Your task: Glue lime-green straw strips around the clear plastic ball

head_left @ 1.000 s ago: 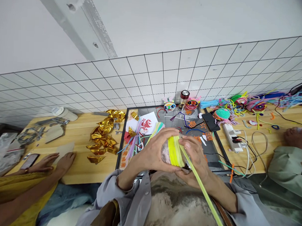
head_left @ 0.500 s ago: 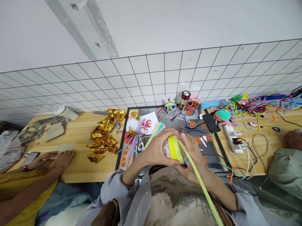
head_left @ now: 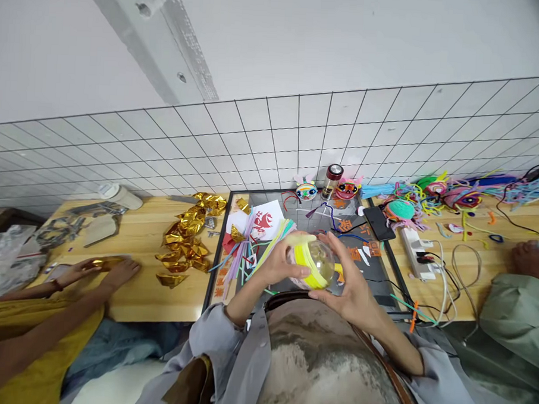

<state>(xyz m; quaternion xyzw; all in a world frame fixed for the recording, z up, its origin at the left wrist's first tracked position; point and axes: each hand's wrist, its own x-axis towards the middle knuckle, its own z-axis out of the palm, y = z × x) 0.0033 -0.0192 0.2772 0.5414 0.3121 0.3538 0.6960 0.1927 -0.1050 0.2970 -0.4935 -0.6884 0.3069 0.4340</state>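
Between my hands, in front of my body, is a clear plastic ball [head_left: 324, 261] with a yellow fuzzy band, apparently pipe cleaner, wrapped around its middle. My left hand [head_left: 278, 264] grips its left side, thumb lying across the yellow band. On the right, the fingers and thumb of my right hand [head_left: 347, 283] curve around the see-through half. Pipe cleaners [head_left: 247, 243] in purple, green and yellow lie left of the ball beside a white sheet with a red print [head_left: 267, 218]. Beneath my hands lies a dark board [head_left: 291, 207].
At the back stand two decorated balls [head_left: 306, 190] and a bottle [head_left: 332, 181]. A phone [head_left: 379, 223], a power strip [head_left: 414, 253] with cables, and tangled pipe cleaners lie right. Gold foil [head_left: 187, 240] lies left. Another person's hands [head_left: 119, 273] work at far left; a hand [head_left: 532, 259] rests far right.
The long yellow strip that trailed down past my right forearm no longer shows. The ball has turned, showing more of its clear half. The left neighbour's hands now have gold foil between them.
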